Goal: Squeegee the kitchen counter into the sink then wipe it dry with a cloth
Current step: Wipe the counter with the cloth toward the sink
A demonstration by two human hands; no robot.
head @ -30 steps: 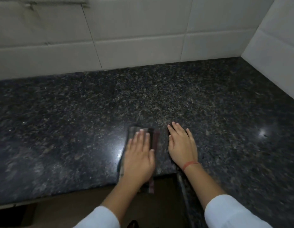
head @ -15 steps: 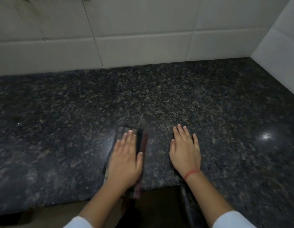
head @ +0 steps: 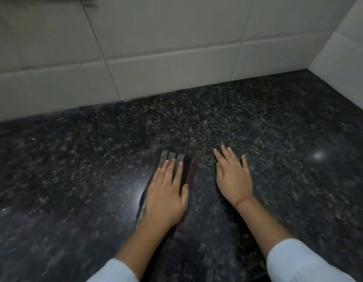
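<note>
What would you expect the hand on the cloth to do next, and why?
Probably slide the folded striped cloth forward toward the tiled wall: the left hand presses flat on it, the right hand rests flat on the granite counter beside it, and much counter lies ahead.

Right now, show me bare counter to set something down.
Bare: granite counter left of the striped cloth, behind the hands to the tiled wall, and right toward the corner. Crowded: centre, left hand on cloth, right hand beside.
</note>
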